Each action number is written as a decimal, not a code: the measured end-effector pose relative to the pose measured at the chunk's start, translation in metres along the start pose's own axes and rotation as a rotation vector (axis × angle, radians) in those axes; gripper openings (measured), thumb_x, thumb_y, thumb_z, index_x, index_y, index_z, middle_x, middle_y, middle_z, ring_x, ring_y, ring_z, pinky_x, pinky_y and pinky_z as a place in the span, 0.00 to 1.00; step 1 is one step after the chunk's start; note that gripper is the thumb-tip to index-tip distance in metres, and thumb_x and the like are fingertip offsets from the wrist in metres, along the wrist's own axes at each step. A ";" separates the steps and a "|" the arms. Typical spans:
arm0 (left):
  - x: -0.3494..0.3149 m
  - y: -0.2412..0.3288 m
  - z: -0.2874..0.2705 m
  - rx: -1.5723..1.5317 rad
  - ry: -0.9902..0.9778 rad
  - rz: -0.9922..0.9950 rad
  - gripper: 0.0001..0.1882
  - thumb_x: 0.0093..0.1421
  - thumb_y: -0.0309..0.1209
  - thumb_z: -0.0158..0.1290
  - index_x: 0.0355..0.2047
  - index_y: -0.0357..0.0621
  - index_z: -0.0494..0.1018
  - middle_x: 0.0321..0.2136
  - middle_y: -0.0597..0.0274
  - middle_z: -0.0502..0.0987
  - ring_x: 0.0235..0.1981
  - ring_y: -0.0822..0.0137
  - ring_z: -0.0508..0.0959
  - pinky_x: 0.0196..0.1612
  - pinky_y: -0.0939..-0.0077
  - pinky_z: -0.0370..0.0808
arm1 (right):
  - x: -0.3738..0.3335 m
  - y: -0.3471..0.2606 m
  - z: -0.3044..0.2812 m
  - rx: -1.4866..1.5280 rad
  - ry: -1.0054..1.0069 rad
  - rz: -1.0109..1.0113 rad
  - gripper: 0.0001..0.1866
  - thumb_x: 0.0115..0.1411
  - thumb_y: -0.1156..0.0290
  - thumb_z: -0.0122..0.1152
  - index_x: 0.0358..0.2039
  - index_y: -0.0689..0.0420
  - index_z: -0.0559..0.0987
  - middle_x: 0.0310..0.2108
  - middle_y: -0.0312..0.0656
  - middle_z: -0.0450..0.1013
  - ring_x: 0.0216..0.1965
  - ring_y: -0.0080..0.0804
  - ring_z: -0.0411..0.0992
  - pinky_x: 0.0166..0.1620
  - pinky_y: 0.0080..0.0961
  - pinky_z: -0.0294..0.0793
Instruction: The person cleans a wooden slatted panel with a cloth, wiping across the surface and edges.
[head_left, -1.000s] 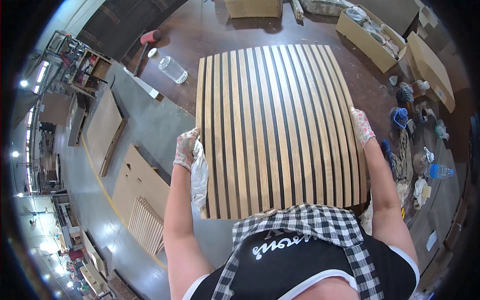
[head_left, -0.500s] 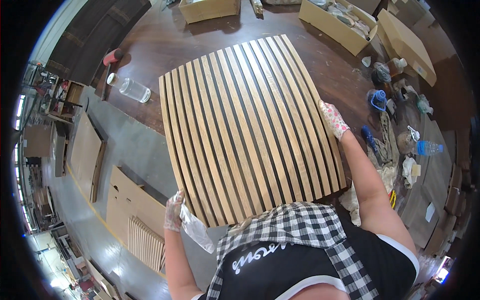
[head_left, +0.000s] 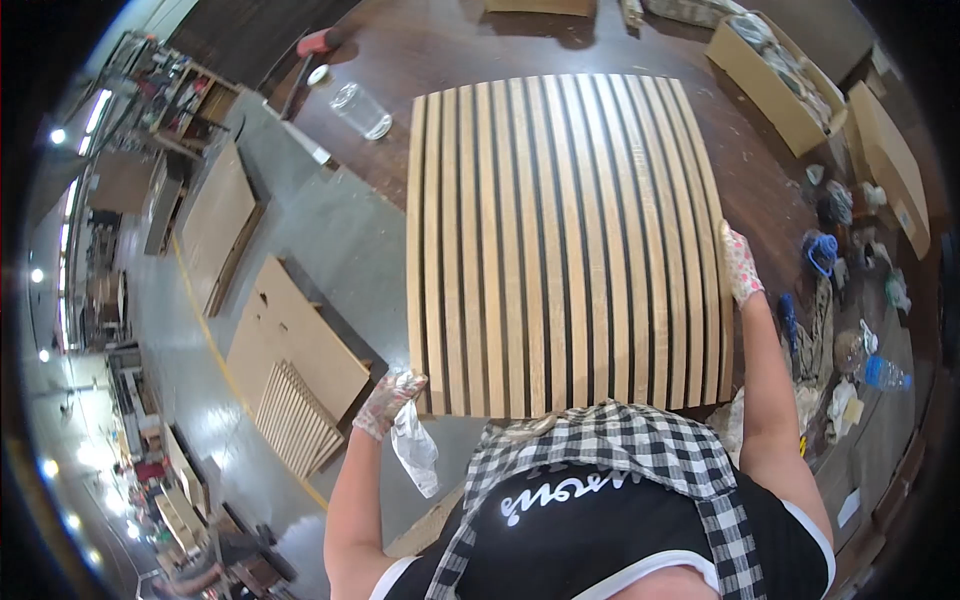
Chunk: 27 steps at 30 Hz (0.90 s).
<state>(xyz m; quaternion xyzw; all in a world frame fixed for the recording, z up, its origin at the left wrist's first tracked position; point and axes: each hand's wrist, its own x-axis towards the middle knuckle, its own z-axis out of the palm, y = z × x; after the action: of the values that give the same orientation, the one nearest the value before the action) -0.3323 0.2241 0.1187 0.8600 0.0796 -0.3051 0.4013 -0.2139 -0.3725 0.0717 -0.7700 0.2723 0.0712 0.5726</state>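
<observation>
A wide slatted wood panel (head_left: 570,250), light slats with dark gaps between them, lies in front of me with its near edge close to my checked apron. At its near left corner my left hand (head_left: 392,400), in a floral glove, is closed on the edge. A crumpled white cloth (head_left: 414,450) hangs from that same hand. My right hand (head_left: 740,262), gloved in the same pattern, grips the panel's right edge; its fingers are partly hidden by the panel.
Beyond the panel's left corner stand a clear bottle (head_left: 360,110) and a red-headed mallet (head_left: 318,42) on the dark table (head_left: 450,50). A filled cardboard box (head_left: 775,85) is at far right. Bottles, a blue-handled tool (head_left: 787,320) and rags lie right. Boards (head_left: 300,340) lean at left.
The panel has turned slightly counter-clockwise and sits further right in view, both hands staying on its edges. The surroundings have shifted as my head turned.
</observation>
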 end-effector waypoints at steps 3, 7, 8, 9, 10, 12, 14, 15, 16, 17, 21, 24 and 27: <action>-0.017 0.013 -0.011 -0.207 -0.246 -0.243 0.16 0.52 0.40 0.54 0.30 0.38 0.73 0.24 0.64 0.75 0.25 0.74 0.72 0.29 0.78 0.70 | 0.002 -0.003 0.004 -0.050 0.011 0.035 0.27 0.61 0.50 0.36 0.37 0.62 0.74 0.30 0.38 0.72 0.30 0.24 0.69 0.35 0.23 0.68; -0.028 -0.024 -0.022 -0.049 -0.415 -0.270 0.15 0.53 0.35 0.53 0.36 0.37 0.73 0.27 0.58 0.76 0.27 0.69 0.75 0.30 0.76 0.74 | 0.008 -0.001 0.002 -0.065 0.022 0.060 0.28 0.61 0.48 0.37 0.37 0.62 0.74 0.30 0.40 0.73 0.30 0.26 0.70 0.36 0.25 0.69; -0.030 -0.059 -0.025 -0.433 -0.341 -0.282 0.17 0.54 0.36 0.52 0.38 0.35 0.71 0.30 0.56 0.76 0.28 0.67 0.76 0.31 0.74 0.74 | 0.010 -0.003 0.002 -0.070 -0.014 0.053 0.29 0.60 0.48 0.36 0.39 0.63 0.74 0.32 0.41 0.72 0.33 0.26 0.70 0.37 0.24 0.69; -0.029 -0.061 -0.027 -0.812 -0.264 -0.280 0.19 0.55 0.37 0.50 0.40 0.34 0.70 0.33 0.54 0.75 0.30 0.65 0.76 0.33 0.72 0.75 | 0.006 -0.006 0.001 -0.058 -0.016 0.055 0.29 0.60 0.48 0.36 0.41 0.63 0.72 0.35 0.42 0.72 0.35 0.27 0.70 0.40 0.24 0.68; -0.027 -0.061 -0.026 -0.899 -0.170 -0.272 0.20 0.56 0.39 0.49 0.41 0.32 0.69 0.33 0.54 0.75 0.31 0.64 0.76 0.34 0.71 0.75 | 0.007 -0.005 0.000 -0.050 0.006 0.036 0.28 0.60 0.49 0.37 0.40 0.63 0.73 0.32 0.41 0.72 0.32 0.27 0.70 0.37 0.24 0.69; -0.012 -0.017 -0.023 -0.930 -0.004 -0.252 0.22 0.57 0.40 0.47 0.43 0.31 0.67 0.32 0.53 0.75 0.32 0.64 0.76 0.35 0.72 0.75 | 0.003 -0.013 0.000 -0.082 0.052 0.057 0.28 0.60 0.49 0.37 0.39 0.63 0.73 0.30 0.42 0.73 0.29 0.29 0.71 0.35 0.25 0.70; 0.005 0.008 -0.017 -0.922 0.032 -0.245 0.19 0.59 0.38 0.44 0.45 0.35 0.67 0.34 0.52 0.75 0.32 0.63 0.76 0.36 0.71 0.75 | 0.009 -0.008 -0.003 -0.078 0.041 0.081 0.29 0.60 0.49 0.36 0.42 0.63 0.72 0.34 0.43 0.72 0.33 0.32 0.71 0.39 0.27 0.69; 0.010 0.017 -0.015 -0.969 0.001 -0.249 0.16 0.60 0.35 0.41 0.45 0.39 0.67 0.35 0.53 0.74 0.32 0.62 0.75 0.36 0.70 0.75 | 0.008 -0.010 -0.001 -0.093 0.047 0.093 0.29 0.60 0.49 0.35 0.44 0.63 0.71 0.36 0.44 0.71 0.35 0.33 0.70 0.41 0.28 0.69; 0.017 0.020 -0.014 -0.485 0.025 -0.150 0.16 0.61 0.35 0.39 0.46 0.43 0.67 0.37 0.53 0.74 0.35 0.59 0.74 0.40 0.70 0.72 | 0.008 -0.011 0.001 -0.102 0.029 0.085 0.29 0.60 0.49 0.35 0.44 0.63 0.71 0.36 0.44 0.71 0.35 0.33 0.70 0.41 0.28 0.69; 0.025 0.022 -0.012 -0.001 0.039 -0.050 0.16 0.61 0.34 0.37 0.47 0.46 0.67 0.38 0.53 0.74 0.38 0.57 0.73 0.44 0.70 0.70 | 0.006 -0.010 0.001 -0.108 0.042 0.087 0.29 0.61 0.49 0.35 0.46 0.62 0.70 0.38 0.44 0.71 0.37 0.33 0.70 0.42 0.29 0.69; 0.039 0.047 0.004 -0.384 0.159 -0.311 0.18 0.56 0.41 0.48 0.39 0.40 0.72 0.34 0.56 0.75 0.33 0.66 0.72 0.38 0.75 0.69 | 0.003 -0.013 -0.003 -0.044 0.033 0.155 0.30 0.60 0.49 0.34 0.48 0.61 0.69 0.41 0.46 0.70 0.40 0.35 0.70 0.44 0.30 0.68; 0.033 0.042 0.004 -0.674 0.142 -0.271 0.22 0.52 0.43 0.55 0.38 0.36 0.72 0.30 0.60 0.75 0.30 0.72 0.71 0.34 0.77 0.69 | 0.007 -0.010 0.000 -0.098 0.073 0.120 0.30 0.60 0.48 0.35 0.47 0.62 0.69 0.41 0.46 0.70 0.40 0.35 0.70 0.44 0.30 0.68; 0.036 0.045 0.002 -0.573 0.148 -0.230 0.19 0.54 0.41 0.53 0.34 0.35 0.74 0.26 0.68 0.74 0.23 0.78 0.68 0.25 0.80 0.67 | 0.016 -0.005 -0.006 -0.109 0.071 0.104 0.31 0.59 0.47 0.36 0.47 0.63 0.68 0.41 0.46 0.70 0.40 0.36 0.69 0.44 0.30 0.68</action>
<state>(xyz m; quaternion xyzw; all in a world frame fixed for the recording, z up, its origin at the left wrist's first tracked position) -0.2867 0.1891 0.1253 0.7171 0.2881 -0.2503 0.5831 -0.1993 -0.3823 0.0712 -0.7869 0.3277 0.0884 0.5153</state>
